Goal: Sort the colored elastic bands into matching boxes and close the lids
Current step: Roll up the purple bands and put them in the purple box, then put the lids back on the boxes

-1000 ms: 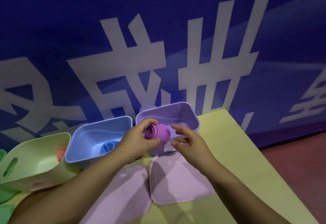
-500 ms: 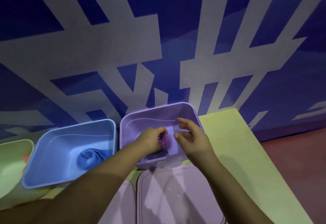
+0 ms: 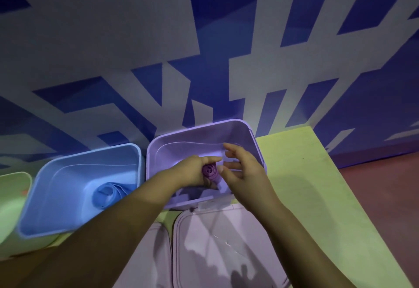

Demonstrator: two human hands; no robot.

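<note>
The rolled purple band (image 3: 209,171), gripped in the left hand (image 3: 192,172) (right hand (image 3: 246,169) spread, empty), should be released low inside the purple box (image 3: 204,129) so it stays coiled.

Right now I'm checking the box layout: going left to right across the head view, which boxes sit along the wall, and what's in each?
green box (contents unclear) → blue box holding a rolled blue band → purple box, where the left hand holds a rolled purple band.

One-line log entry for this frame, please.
left hand: holds purple band roll inside purple box | right hand: open beside | lids off
</note>
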